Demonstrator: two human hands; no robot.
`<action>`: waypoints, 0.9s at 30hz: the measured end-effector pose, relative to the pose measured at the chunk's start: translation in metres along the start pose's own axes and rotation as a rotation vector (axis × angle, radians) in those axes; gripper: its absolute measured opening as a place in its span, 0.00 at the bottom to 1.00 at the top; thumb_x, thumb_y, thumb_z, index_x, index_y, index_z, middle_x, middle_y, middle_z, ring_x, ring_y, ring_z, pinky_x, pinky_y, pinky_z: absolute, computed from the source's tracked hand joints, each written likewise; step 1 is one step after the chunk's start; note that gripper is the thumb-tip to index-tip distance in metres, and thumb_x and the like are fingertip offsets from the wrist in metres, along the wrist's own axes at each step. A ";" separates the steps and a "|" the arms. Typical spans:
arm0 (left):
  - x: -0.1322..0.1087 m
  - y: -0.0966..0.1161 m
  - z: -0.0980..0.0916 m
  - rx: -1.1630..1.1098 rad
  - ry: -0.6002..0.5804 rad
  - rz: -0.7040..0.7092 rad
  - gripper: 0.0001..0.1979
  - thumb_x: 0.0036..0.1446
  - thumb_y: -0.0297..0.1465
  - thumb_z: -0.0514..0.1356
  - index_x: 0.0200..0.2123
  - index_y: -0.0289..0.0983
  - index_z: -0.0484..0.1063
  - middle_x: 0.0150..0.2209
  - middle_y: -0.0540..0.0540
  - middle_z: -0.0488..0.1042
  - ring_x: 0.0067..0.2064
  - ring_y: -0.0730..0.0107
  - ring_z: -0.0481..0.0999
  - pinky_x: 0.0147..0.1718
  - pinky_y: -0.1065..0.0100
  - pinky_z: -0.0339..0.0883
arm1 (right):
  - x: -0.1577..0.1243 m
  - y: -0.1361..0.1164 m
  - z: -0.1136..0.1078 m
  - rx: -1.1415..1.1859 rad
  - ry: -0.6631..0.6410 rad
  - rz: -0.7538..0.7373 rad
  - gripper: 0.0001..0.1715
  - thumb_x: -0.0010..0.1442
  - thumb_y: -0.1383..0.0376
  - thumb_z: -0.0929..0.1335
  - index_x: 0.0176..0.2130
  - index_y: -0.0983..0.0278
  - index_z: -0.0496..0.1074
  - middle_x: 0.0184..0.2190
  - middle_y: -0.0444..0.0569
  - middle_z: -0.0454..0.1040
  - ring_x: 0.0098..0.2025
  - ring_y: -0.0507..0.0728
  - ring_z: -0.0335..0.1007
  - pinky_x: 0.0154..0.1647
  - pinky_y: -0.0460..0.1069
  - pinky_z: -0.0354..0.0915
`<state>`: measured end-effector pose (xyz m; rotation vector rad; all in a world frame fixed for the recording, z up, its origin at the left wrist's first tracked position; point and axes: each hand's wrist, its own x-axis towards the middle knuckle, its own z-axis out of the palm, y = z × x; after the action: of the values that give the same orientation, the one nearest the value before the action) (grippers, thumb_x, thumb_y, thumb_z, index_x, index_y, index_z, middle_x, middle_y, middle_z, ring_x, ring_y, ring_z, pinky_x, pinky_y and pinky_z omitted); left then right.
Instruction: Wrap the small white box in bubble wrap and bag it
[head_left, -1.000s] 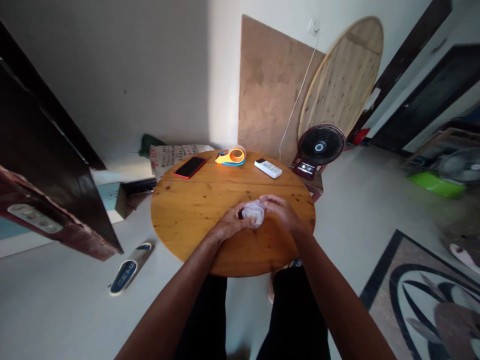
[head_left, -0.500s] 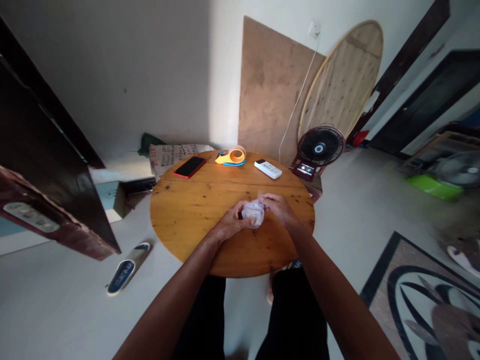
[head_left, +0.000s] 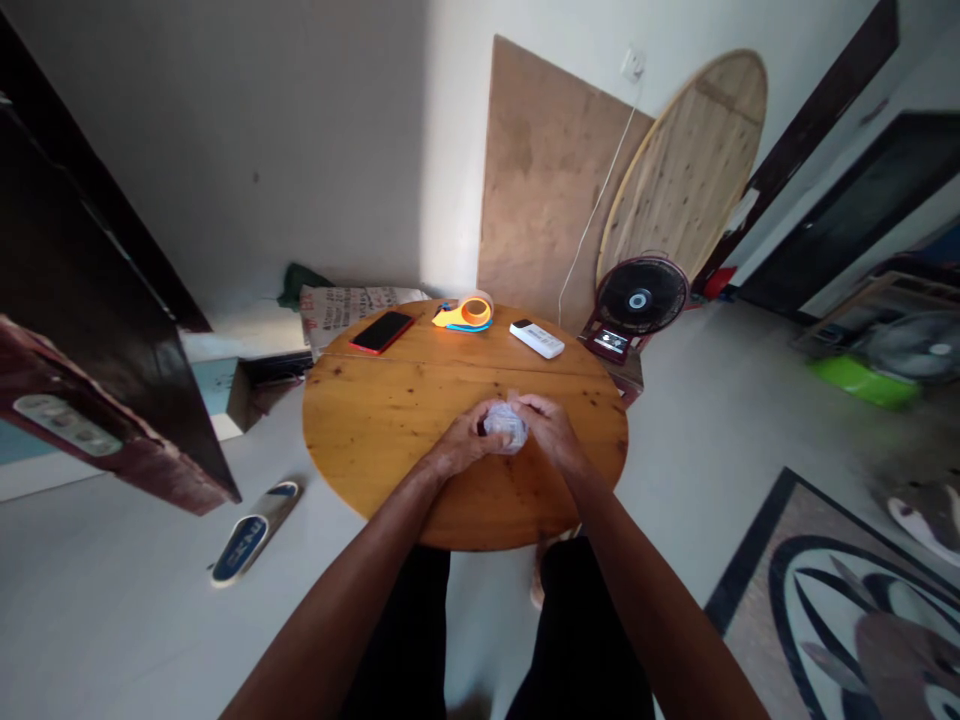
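A small whitish bundle in clear plastic wrapping [head_left: 505,428] is held just above or on the near half of the round wooden table [head_left: 367,420]; what is inside cannot be made out. My left hand [head_left: 469,440] is closed around its left side, thumb across the near face. At its upper right edge, my right hand [head_left: 546,415] is closed in a pinch, with a bit of clear plastic film [head_left: 513,394] sticking up by the fingertips.
Along the table's far side lie a red-edged phone [head_left: 382,332], an orange tape dispenser [head_left: 466,313] and a white remote-like device [head_left: 537,338]. A dark fan [head_left: 641,300] stands beyond the right edge. Left of the table, a slipper [head_left: 251,535] lies on the floor near a dark door [head_left: 97,300].
My right hand has moved slightly left and down, closer to the bundle, and the film by its fingertips has shifted left. My left hand keeps its grip. The camera view has shifted slightly.
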<state>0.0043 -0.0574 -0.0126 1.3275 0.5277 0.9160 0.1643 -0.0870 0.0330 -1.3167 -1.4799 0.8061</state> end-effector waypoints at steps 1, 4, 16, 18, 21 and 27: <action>0.000 0.000 0.000 0.009 0.004 0.001 0.31 0.42 0.37 0.70 0.48 0.33 0.66 0.40 0.46 0.72 0.40 0.70 0.71 0.41 0.70 0.65 | -0.002 0.001 0.001 0.008 0.004 -0.003 0.15 0.54 0.55 0.66 0.29 0.64 0.74 0.27 0.44 0.73 0.29 0.53 0.66 0.31 0.47 0.61; 0.000 -0.001 -0.002 0.038 0.020 0.004 0.26 0.42 0.37 0.70 0.43 0.34 0.67 0.35 0.49 0.71 0.35 0.73 0.70 0.36 0.72 0.64 | -0.011 0.003 0.003 0.027 0.019 -0.014 0.15 0.56 0.55 0.66 0.31 0.64 0.75 0.30 0.46 0.75 0.33 0.54 0.68 0.35 0.47 0.64; -0.001 -0.005 -0.007 0.155 0.075 0.008 0.29 0.43 0.38 0.69 0.48 0.34 0.69 0.40 0.46 0.74 0.40 0.69 0.72 0.44 0.66 0.66 | -0.031 0.013 -0.009 -0.136 -0.082 -0.222 0.14 0.61 0.61 0.64 0.45 0.58 0.75 0.48 0.49 0.76 0.51 0.58 0.71 0.57 0.55 0.62; 0.000 -0.006 -0.007 0.152 0.077 0.005 0.30 0.42 0.39 0.69 0.49 0.34 0.70 0.41 0.45 0.75 0.41 0.68 0.73 0.44 0.65 0.67 | -0.035 0.010 -0.012 -0.163 -0.116 -0.247 0.15 0.61 0.61 0.65 0.47 0.58 0.74 0.50 0.50 0.75 0.54 0.58 0.69 0.58 0.56 0.61; 0.001 -0.009 -0.008 0.155 0.087 0.007 0.30 0.42 0.40 0.69 0.48 0.34 0.70 0.41 0.44 0.75 0.41 0.67 0.73 0.45 0.64 0.66 | -0.038 0.008 -0.015 -0.210 -0.163 -0.270 0.19 0.59 0.61 0.67 0.51 0.58 0.72 0.54 0.51 0.72 0.56 0.59 0.67 0.60 0.56 0.59; -0.001 -0.003 -0.007 0.146 0.047 0.002 0.30 0.44 0.41 0.68 0.49 0.34 0.69 0.43 0.44 0.75 0.43 0.66 0.73 0.47 0.65 0.65 | -0.037 0.019 -0.012 -0.250 -0.159 -0.309 0.22 0.57 0.63 0.69 0.52 0.58 0.70 0.54 0.50 0.71 0.56 0.58 0.66 0.60 0.55 0.58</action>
<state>-0.0011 -0.0542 -0.0174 1.4407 0.6397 0.9256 0.1805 -0.1210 0.0113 -1.1806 -1.9045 0.5464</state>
